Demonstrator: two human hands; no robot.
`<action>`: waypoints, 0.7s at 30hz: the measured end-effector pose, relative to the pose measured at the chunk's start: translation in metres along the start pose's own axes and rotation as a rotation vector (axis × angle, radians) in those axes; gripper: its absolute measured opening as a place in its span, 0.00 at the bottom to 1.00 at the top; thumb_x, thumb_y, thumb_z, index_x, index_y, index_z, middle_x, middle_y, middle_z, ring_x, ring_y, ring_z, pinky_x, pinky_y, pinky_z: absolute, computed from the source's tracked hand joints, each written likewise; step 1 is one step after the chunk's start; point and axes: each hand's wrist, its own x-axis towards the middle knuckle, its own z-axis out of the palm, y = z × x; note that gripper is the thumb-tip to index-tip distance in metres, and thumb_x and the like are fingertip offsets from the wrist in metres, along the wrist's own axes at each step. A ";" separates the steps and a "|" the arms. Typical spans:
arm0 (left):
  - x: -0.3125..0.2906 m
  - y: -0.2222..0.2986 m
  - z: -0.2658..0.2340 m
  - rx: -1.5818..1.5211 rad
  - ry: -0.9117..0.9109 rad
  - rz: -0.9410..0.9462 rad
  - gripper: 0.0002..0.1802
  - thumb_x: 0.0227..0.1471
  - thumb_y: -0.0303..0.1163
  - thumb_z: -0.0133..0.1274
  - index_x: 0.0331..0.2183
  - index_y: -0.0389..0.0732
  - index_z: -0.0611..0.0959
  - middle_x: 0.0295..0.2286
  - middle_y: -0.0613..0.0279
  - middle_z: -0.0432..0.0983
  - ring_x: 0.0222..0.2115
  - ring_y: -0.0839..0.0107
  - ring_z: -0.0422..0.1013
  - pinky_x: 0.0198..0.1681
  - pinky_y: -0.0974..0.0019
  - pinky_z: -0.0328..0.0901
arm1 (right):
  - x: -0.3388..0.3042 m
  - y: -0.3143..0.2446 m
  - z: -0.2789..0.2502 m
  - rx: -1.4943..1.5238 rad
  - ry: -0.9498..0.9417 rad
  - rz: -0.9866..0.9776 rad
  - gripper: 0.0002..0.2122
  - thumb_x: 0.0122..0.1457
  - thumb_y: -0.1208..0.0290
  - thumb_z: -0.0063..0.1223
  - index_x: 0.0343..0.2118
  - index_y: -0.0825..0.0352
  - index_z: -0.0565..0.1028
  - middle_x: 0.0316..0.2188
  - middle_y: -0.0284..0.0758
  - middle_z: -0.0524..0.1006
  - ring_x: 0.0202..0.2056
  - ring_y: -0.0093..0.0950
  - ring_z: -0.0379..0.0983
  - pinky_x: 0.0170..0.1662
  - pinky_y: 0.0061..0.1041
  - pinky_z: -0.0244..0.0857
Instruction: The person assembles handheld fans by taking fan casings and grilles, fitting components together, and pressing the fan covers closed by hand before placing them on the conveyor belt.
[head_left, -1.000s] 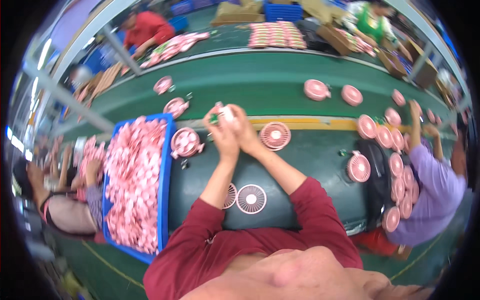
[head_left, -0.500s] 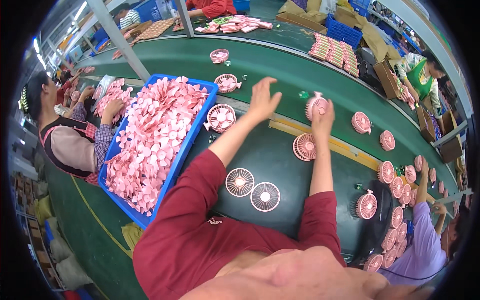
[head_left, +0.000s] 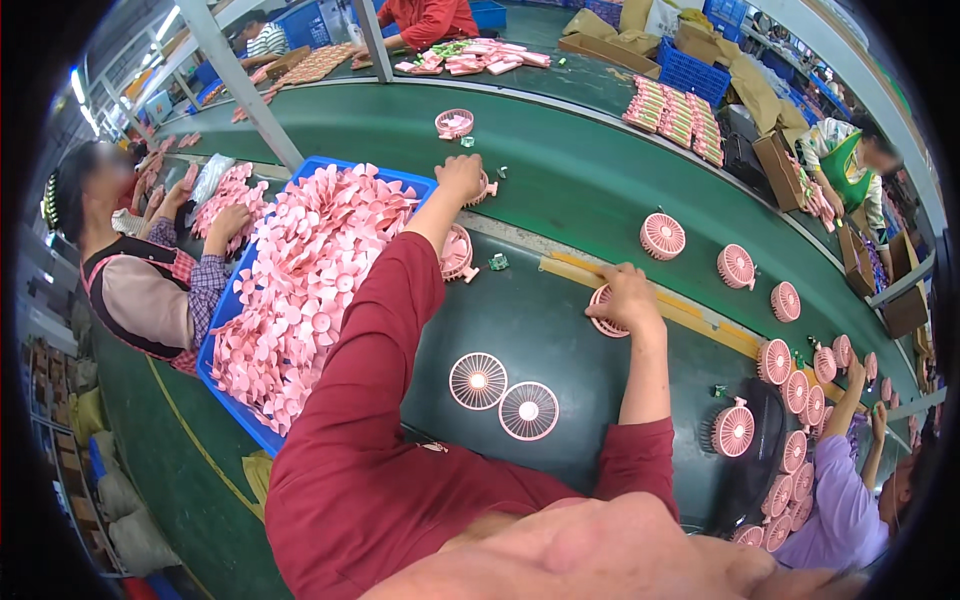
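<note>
My left hand [head_left: 460, 178] is at the near edge of the belt, fingers closed on a pink fan housing [head_left: 487, 190] that it largely covers. Another pink fan housing [head_left: 457, 254] with blades inside sits just nearer, partly behind my left forearm, beside a small green circuit board [head_left: 498, 262]. My right hand [head_left: 632, 297] grips a round pink fan grille [head_left: 606, 313] on the dark work surface, its fingers over the rim. Two loose grilles, one pink [head_left: 478, 381] and one paler [head_left: 529, 411], lie flat and nearly touching between my arms.
A blue crate [head_left: 272, 440] heaped with pink fan blades [head_left: 310, 290] stands left. On the green belt [head_left: 580, 215] lie a closed pink fan [head_left: 663, 236] and several others farther right. Assembled fans [head_left: 733, 430] stand by a co-worker in purple [head_left: 840, 490]. Other workers sit around.
My right hand has let go of a closed fan, left on the belt, and come down onto the grille. My left hand has moved left onto the fan housing.
</note>
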 end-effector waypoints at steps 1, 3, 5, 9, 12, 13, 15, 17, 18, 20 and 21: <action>-0.001 -0.008 0.000 0.064 0.046 0.020 0.15 0.54 0.39 0.49 0.45 0.49 0.76 0.43 0.55 0.77 0.48 0.52 0.71 0.47 0.42 0.65 | 0.003 -0.003 0.000 0.007 0.010 0.003 0.34 0.35 0.57 0.73 0.50 0.59 0.77 0.47 0.41 0.74 0.51 0.40 0.68 0.54 0.39 0.65; -0.002 -0.008 -0.003 -0.021 0.093 0.074 0.13 0.55 0.38 0.48 0.42 0.47 0.75 0.39 0.53 0.78 0.43 0.51 0.73 0.44 0.44 0.67 | 0.006 0.001 -0.002 0.021 0.036 0.034 0.31 0.36 0.56 0.72 0.47 0.59 0.78 0.45 0.41 0.75 0.50 0.40 0.69 0.52 0.39 0.66; -0.001 0.011 -0.007 -0.116 0.161 0.161 0.11 0.56 0.38 0.47 0.38 0.44 0.73 0.32 0.48 0.79 0.35 0.47 0.75 0.37 0.47 0.68 | 0.008 0.012 -0.005 0.050 0.100 0.077 0.28 0.38 0.54 0.71 0.45 0.60 0.80 0.42 0.42 0.77 0.47 0.40 0.72 0.50 0.39 0.67; -0.014 0.038 0.000 -0.470 0.235 0.197 0.12 0.57 0.38 0.47 0.38 0.39 0.73 0.32 0.45 0.79 0.35 0.45 0.75 0.38 0.45 0.67 | 0.015 0.033 0.003 0.244 0.226 0.121 0.21 0.40 0.58 0.69 0.35 0.66 0.81 0.35 0.46 0.79 0.41 0.42 0.76 0.45 0.38 0.69; -0.025 0.043 0.013 -0.854 0.320 0.186 0.17 0.58 0.41 0.49 0.38 0.37 0.79 0.31 0.46 0.79 0.35 0.52 0.76 0.38 0.56 0.68 | 0.025 0.036 0.009 0.357 0.226 0.049 0.16 0.41 0.63 0.68 0.30 0.69 0.81 0.30 0.45 0.80 0.34 0.40 0.79 0.39 0.35 0.70; -0.033 0.043 0.016 -0.942 0.297 0.196 0.17 0.58 0.40 0.50 0.41 0.36 0.80 0.29 0.52 0.80 0.33 0.62 0.76 0.36 0.61 0.68 | 0.028 0.035 0.011 0.474 0.282 0.047 0.14 0.42 0.64 0.68 0.29 0.70 0.81 0.28 0.44 0.80 0.32 0.39 0.79 0.38 0.34 0.71; -0.060 0.073 0.016 -1.404 0.031 0.101 0.18 0.62 0.41 0.49 0.42 0.35 0.80 0.33 0.64 0.78 0.35 0.75 0.74 0.36 0.69 0.68 | 0.022 0.038 0.004 0.629 0.444 0.039 0.12 0.43 0.67 0.67 0.27 0.71 0.80 0.27 0.44 0.80 0.31 0.39 0.79 0.37 0.35 0.70; -0.086 0.094 0.013 -1.720 -0.089 0.063 0.20 0.63 0.42 0.48 0.46 0.35 0.78 0.38 0.63 0.78 0.38 0.74 0.75 0.40 0.69 0.69 | 0.017 0.032 -0.009 0.687 0.607 0.000 0.09 0.46 0.71 0.64 0.27 0.71 0.79 0.27 0.44 0.78 0.32 0.41 0.77 0.37 0.36 0.70; -0.099 0.106 0.011 -1.818 -0.107 0.037 0.21 0.64 0.43 0.47 0.48 0.35 0.76 0.41 0.61 0.78 0.40 0.72 0.75 0.43 0.69 0.70 | 0.017 0.026 -0.014 0.694 0.732 -0.004 0.09 0.47 0.71 0.64 0.28 0.70 0.79 0.28 0.43 0.77 0.31 0.40 0.76 0.37 0.35 0.69; -0.121 0.132 0.013 -1.950 -0.146 0.083 0.20 0.65 0.41 0.44 0.50 0.38 0.74 0.45 0.59 0.75 0.45 0.69 0.74 0.47 0.65 0.71 | 0.012 0.013 -0.022 0.668 0.973 -0.022 0.09 0.46 0.73 0.64 0.29 0.68 0.75 0.30 0.40 0.74 0.32 0.38 0.73 0.35 0.34 0.67; -0.130 0.145 0.013 -2.013 -0.174 0.052 0.19 0.65 0.40 0.44 0.48 0.35 0.75 0.42 0.57 0.76 0.44 0.69 0.75 0.46 0.64 0.72 | 0.009 0.006 -0.023 0.622 1.037 -0.089 0.10 0.46 0.73 0.65 0.29 0.67 0.74 0.31 0.39 0.74 0.34 0.38 0.73 0.37 0.33 0.67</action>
